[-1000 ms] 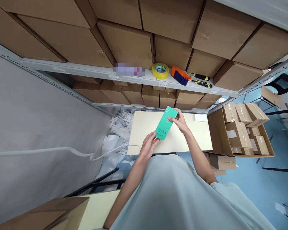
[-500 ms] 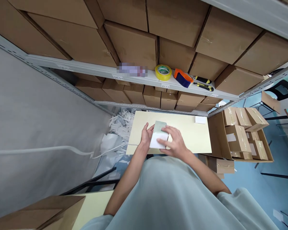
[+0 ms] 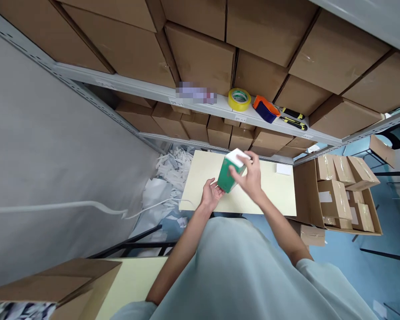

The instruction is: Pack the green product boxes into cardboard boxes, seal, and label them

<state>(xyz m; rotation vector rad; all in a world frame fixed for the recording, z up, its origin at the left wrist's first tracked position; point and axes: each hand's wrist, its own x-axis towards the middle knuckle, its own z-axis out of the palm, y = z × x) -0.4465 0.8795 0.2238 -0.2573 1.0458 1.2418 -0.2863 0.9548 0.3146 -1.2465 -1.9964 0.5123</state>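
Note:
A small box with a green side and a white end is tilted above the pale table. My right hand grips it near the white end, thumb on the green side and fingers over the far edge. Palm up, my left hand lies at the box's lower end, its fingers stretched out and the fingertips at the bottom corner. Whether those fingertips bear any of its weight I cannot tell.
The pale yellow table carries a stack of white cards or paper at its right. Tape and cutters lie on the shelf. A carton of brown boxes stands right, paper scraps left.
The box has been turned, so its green side now faces me and its white end points up. My right hand has lifted with it; my left hand has slid to its lower end.

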